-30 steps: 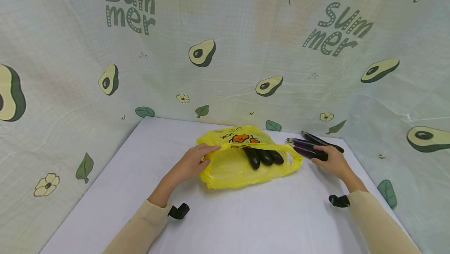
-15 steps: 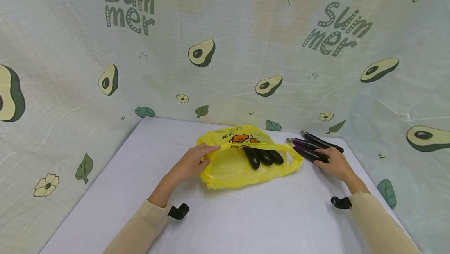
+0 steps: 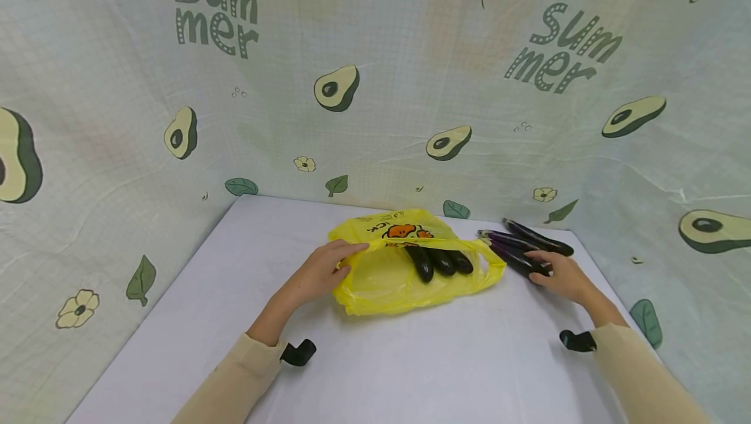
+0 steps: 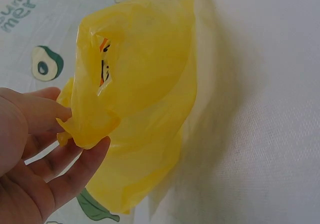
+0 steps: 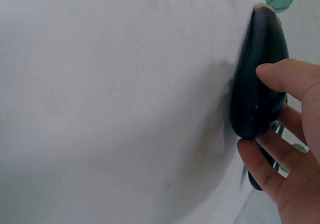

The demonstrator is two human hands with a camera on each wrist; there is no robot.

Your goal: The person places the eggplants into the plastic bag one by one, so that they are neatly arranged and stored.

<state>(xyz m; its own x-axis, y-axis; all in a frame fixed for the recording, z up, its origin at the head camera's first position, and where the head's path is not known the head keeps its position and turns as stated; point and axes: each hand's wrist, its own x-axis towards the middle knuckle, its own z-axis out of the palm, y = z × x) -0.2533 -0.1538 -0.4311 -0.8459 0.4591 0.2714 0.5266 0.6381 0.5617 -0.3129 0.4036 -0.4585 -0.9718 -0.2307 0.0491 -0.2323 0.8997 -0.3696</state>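
My left hand (image 3: pixel 321 272) holds the left edge of a yellow plastic bag (image 3: pixel 375 293), thumb and fingers around a bunched handle in the left wrist view. The bag lies on its side with its mouth toward me, and the dark ends of three eggplants (image 3: pixel 420 264) show inside. To the right of the bag, my right hand (image 3: pixel 561 276) grips the thick end of a dark purple eggplant (image 5: pixel 257 84). In the right wrist view the thumb lies on its upper side and the fingers curl beneath it.
Behind the held eggplant lie a slimmer purple eggplant (image 3: pixel 507 239) and a darker eggplant (image 3: pixel 540 237), near the back right corner of the white table (image 3: pixel 434 359). A printed avocado curtain (image 3: pixel 387 150) encloses the table's back and sides.
My right hand has shifted slightly right and toward me, with the eggplant's thick end moving along a little. The left hand and the bag have stayed in place.
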